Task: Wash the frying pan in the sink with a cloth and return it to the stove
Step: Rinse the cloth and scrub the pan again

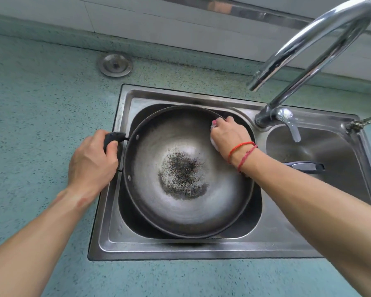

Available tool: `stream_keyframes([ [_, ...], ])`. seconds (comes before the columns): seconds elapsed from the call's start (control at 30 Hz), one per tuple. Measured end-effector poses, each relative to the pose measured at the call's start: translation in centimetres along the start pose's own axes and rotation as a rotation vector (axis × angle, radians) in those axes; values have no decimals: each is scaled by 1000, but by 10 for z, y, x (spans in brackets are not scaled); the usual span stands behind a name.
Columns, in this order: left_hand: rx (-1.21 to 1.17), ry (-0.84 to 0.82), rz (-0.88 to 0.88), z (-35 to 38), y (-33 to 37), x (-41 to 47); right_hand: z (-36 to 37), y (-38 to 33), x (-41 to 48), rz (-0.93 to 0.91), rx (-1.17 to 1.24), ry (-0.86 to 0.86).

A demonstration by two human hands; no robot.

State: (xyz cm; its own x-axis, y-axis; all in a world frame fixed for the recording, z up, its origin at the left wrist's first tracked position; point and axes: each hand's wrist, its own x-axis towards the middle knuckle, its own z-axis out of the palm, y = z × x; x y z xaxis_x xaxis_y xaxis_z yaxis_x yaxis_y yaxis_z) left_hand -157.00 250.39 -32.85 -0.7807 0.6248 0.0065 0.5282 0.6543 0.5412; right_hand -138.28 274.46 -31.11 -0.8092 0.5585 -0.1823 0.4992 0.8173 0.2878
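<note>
A large round dark steel frying pan (180, 202) sits tilted in the left basin of the steel sink (124, 243), with a black burnt patch at its centre. My left hand (92, 159) grips the pan's black handle (114, 137) at the left rim. My right hand (227, 133) holds a pale cloth (214, 123) against the pan's inner wall at the upper right, near the rim. Most of the cloth is hidden under the fingers.
A curved chrome faucet (304, 46) arches above the sink from its base (266, 118), spout over the upper right. The right basin (321, 146) holds a dark-handled utensil (306, 166). A metal drain plug (115, 64) lies on the teal speckled countertop (41, 103) behind the sink.
</note>
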Motion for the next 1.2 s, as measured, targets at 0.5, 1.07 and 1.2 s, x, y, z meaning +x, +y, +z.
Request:
stream_keyframes([
  [0.5, 1, 24, -38, 0, 5, -2, -26, -49, -89, -342, 388, -756],
  [1.07, 6, 38, -18, 3, 3, -1, -4, -164, 8, 518, 1398, 160],
  [1.2, -5, 36, -5, 4, 0, -1, 7, -147, 10, 250, 1169, 268],
])
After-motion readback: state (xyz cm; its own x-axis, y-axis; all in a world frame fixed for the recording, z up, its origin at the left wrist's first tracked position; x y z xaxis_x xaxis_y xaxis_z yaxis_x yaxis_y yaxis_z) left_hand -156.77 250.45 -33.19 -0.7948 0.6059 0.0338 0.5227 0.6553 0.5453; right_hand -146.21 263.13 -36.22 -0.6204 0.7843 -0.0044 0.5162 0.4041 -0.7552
